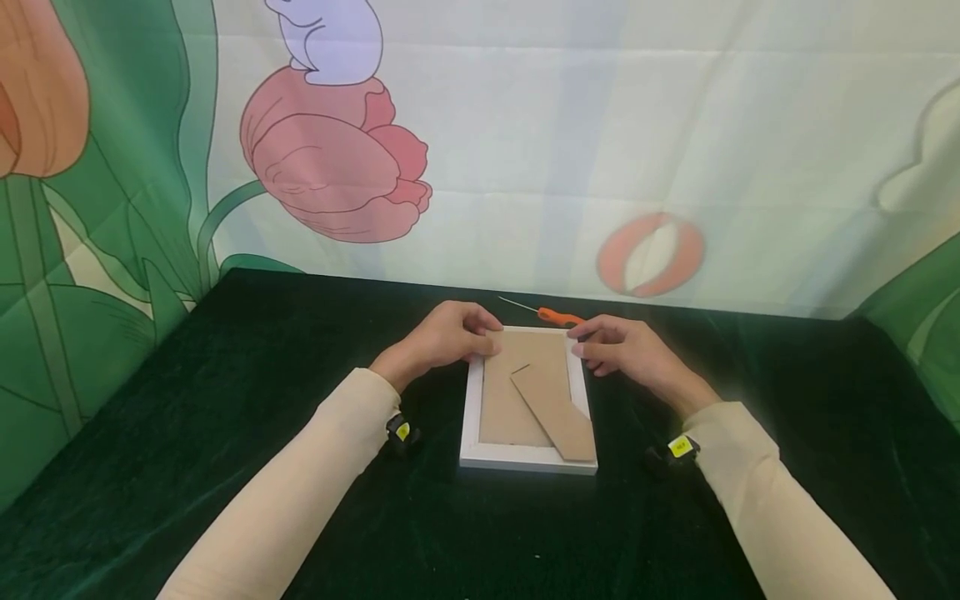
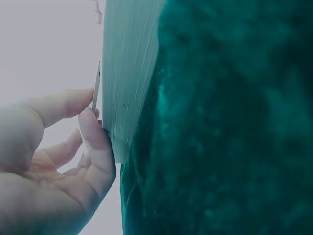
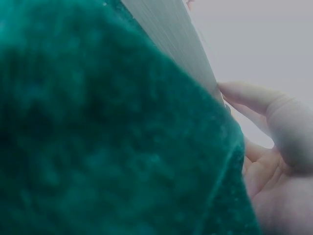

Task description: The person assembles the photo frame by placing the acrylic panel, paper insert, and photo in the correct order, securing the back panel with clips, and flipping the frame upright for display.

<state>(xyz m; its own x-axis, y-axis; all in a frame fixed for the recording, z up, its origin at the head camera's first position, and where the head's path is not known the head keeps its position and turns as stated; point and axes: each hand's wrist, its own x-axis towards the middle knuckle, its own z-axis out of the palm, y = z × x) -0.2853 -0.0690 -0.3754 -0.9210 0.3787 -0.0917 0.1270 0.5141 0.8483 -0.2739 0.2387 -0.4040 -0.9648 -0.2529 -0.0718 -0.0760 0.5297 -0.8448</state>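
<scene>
The white frame [image 1: 471,417] lies mid-scene — likely light, stiff, best held by its side edges. The left hand [image 1: 448,335] pinches its thin brown backing [image 1: 506,408], far left; the right hand [image 1: 628,346] touches the far right corner — whether gripping, I cannot tell.

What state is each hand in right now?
Left hand: closed, pinching the brown backing board.
Right hand: at the white frame's far right corner; open or gripping cannot be told.
</scene>
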